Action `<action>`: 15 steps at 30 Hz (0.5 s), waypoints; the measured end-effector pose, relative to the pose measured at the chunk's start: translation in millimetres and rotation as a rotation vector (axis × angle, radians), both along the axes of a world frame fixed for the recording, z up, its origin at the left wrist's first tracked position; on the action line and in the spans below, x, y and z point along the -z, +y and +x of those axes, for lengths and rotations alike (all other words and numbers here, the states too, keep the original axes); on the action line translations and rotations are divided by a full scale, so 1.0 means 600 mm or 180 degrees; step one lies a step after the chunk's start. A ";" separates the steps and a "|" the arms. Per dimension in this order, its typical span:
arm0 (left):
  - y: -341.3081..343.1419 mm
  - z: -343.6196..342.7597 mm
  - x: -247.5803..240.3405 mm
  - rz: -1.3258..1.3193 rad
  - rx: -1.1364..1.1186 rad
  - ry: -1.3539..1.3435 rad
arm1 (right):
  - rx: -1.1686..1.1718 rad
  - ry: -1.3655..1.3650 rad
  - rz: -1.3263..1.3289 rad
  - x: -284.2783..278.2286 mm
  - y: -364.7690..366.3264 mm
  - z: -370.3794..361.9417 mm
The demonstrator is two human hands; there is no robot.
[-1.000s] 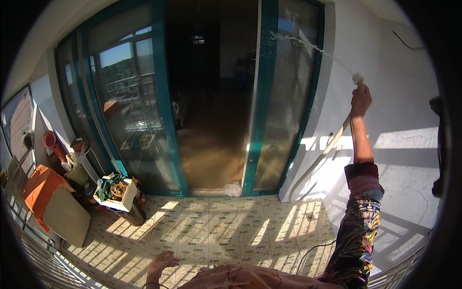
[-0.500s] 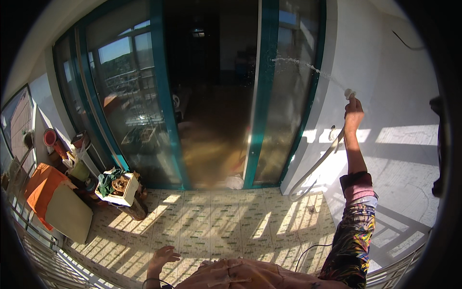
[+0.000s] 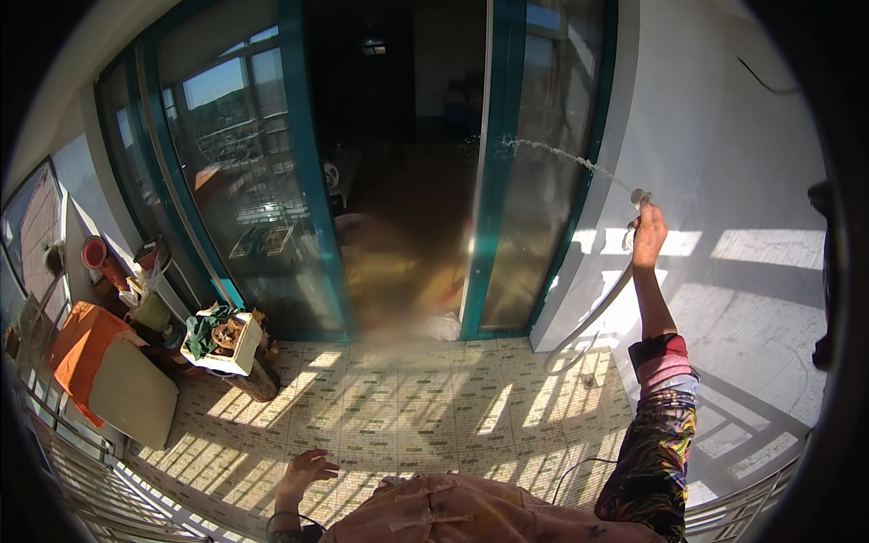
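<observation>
My right hand (image 3: pixel 649 240) is closed around the end of a pale hose (image 3: pixel 602 312), raised at arm's length on the right. From the whitish nozzle (image 3: pixel 641 196) a thin jet of water (image 3: pixel 566 156) arcs leftward. It reaches the teal door frame (image 3: pixel 501 181) beside the right glass panel (image 3: pixel 543 231), where droplets scatter. Below my hand the hose hangs in a curve along the white wall (image 3: pixel 715 199). Low in the picture, my left hand (image 3: pixel 310 467) is held over the tiled floor (image 3: pixel 398 407), fingers loosely spread and empty.
A dark doorway (image 3: pixel 389 226) lies between the glass panels, with a pale cloth-like lump (image 3: pixel 442 327) at its sill. At left stand a white planter box (image 3: pixel 240 359) and a pale cabinet (image 3: pixel 136 398) under an orange cloth (image 3: pixel 83 348). Metal railings (image 3: pixel 100 484) run along the near edge.
My right hand has moved down and slightly left with the hose nozzle. The water now lands lower on the door frame. My left hand has shifted only a little.
</observation>
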State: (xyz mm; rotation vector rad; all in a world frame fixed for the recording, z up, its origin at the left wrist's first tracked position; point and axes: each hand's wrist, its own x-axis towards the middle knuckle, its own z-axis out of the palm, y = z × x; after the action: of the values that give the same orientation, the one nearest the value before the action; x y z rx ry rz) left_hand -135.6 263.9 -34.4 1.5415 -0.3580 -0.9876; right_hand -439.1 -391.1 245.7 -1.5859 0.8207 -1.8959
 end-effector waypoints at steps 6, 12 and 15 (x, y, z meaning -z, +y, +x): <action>-0.004 0.005 0.005 -0.0011 -0.0008 -0.0093 | -0.0047 0.0107 0.0078 0.036 -0.017 0.003; -0.009 0.004 0.005 -0.0023 -0.0108 -0.0049 | -0.0286 0.0199 -0.0391 0.096 -0.042 0.012; -0.009 0.004 0.007 0.0040 -0.0086 -0.0100 | -0.0328 0.0234 -0.0285 0.129 -0.045 0.017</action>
State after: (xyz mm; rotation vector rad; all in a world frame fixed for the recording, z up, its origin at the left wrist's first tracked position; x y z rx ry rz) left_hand -133.0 258.6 -38.8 1.5707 -0.3527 -0.9472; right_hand -428.9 -418.0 168.6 -1.7270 0.6790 -1.8336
